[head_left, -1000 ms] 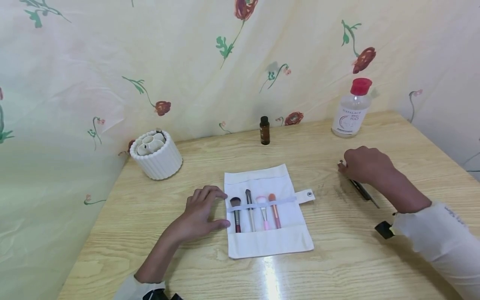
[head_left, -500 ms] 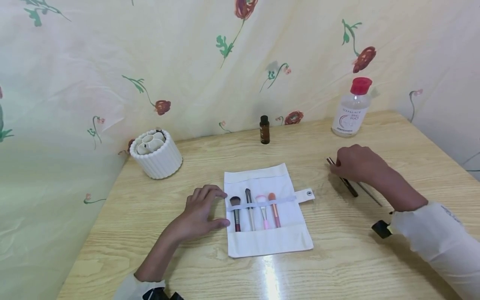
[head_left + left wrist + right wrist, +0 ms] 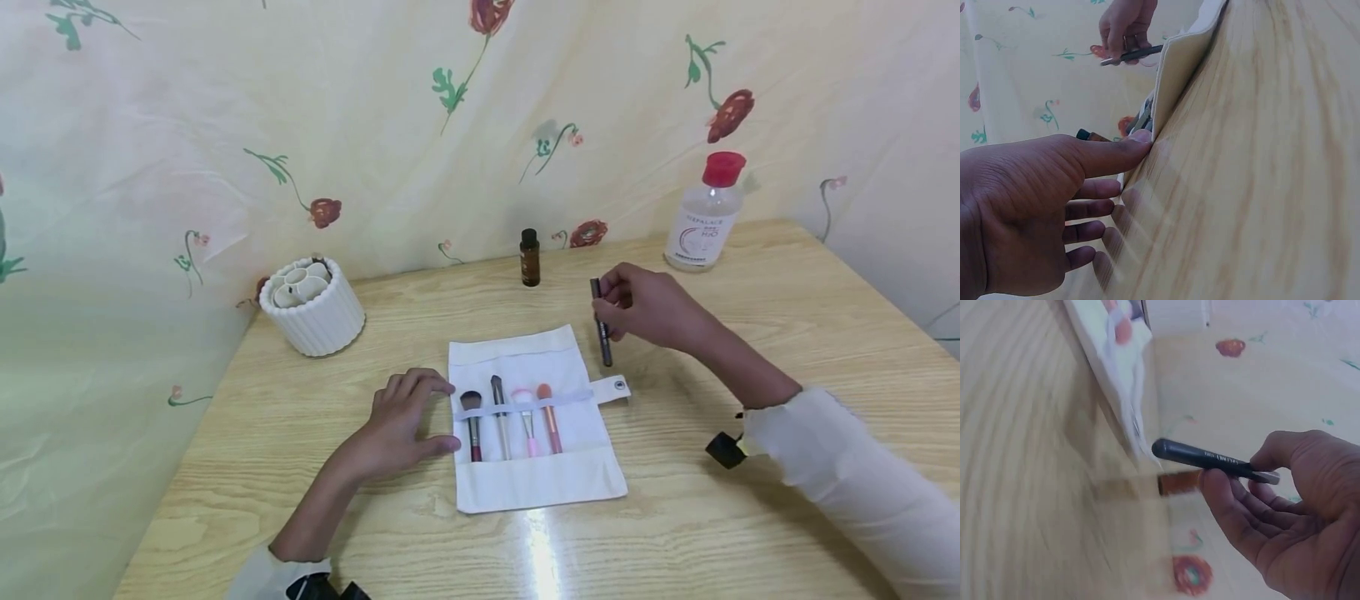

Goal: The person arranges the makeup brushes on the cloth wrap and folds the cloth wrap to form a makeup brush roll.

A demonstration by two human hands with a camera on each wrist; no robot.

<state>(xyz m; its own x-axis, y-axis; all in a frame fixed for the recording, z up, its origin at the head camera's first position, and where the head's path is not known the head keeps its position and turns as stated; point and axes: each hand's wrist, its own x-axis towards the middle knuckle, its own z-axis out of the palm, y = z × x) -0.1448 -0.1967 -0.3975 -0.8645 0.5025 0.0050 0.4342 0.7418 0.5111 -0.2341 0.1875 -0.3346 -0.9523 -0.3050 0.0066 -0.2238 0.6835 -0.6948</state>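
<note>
One slim black cylindrical stick (image 3: 602, 333), pale-lettered: we find it crossing the right grip (image 3: 654, 308), both ends protruding, pinched between thumb and fingertips. Left grip (image 3: 396, 427): wide, thumb touching the white fabric brush roll (image 3: 542, 488).

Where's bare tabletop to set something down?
Free: tabletop between white pot and brown bottle; between red-capped bottle and right sleeve; strip in front of brush roll. Crowded: the roll's left edge, with the left hand there, and just off its upper right, where the right hand holds a dark pen-like tool.
</note>
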